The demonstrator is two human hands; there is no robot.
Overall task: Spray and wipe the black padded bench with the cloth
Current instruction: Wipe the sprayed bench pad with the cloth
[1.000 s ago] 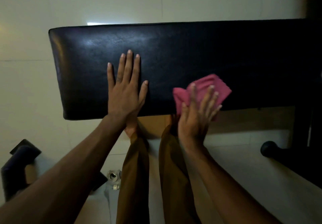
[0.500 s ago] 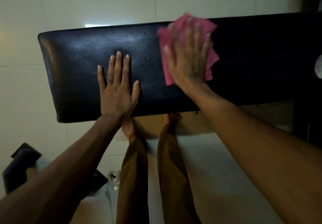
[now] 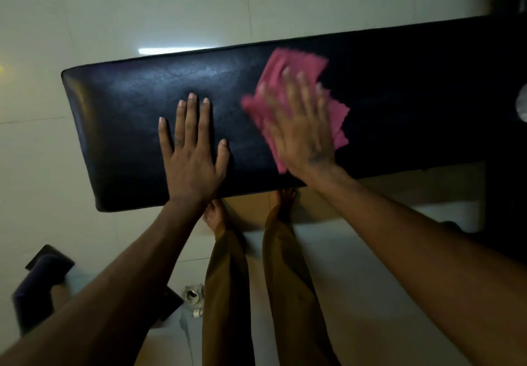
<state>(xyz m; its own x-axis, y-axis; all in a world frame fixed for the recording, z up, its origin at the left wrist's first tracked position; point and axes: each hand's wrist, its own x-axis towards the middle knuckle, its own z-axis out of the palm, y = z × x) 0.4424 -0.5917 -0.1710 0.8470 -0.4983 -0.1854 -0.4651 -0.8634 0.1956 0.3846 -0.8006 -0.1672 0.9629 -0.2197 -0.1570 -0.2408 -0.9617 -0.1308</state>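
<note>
Head view, the only one supplied. The black padded bench (image 3: 128, 126) runs across the frame over pale floor tiles (image 3: 142, 9).

Left hand (image 3: 194, 160): laid flat on the padding, fingers spread, holding nothing. Judged purpose: to brace the person's lean and steady the bench during wiping.

Right hand (image 3: 302, 129): flat on the pink cloth (image 3: 293, 63), fingers extended, palm pressing the fabric to the padding; no pinch is visible. The cloth lies directly beneath this grip, with its edges showing beyond the fingertips and to the hand's right side. An open palm spreads pressure over a wide patch, which suits wiping. The two hands lie near each other but apart.

Limits of observation: the right hand and cloth are motion-blurred, so folds and exact finger contact are unclear. The bench's right end sinks into shadow and is cut by the frame edge. No spray bottle can be identified; small objects (image 3: 192, 297) on the floor beside the trouser legs (image 3: 228, 294) are too dim to name. Wetness on the padding cannot be judged.
</note>
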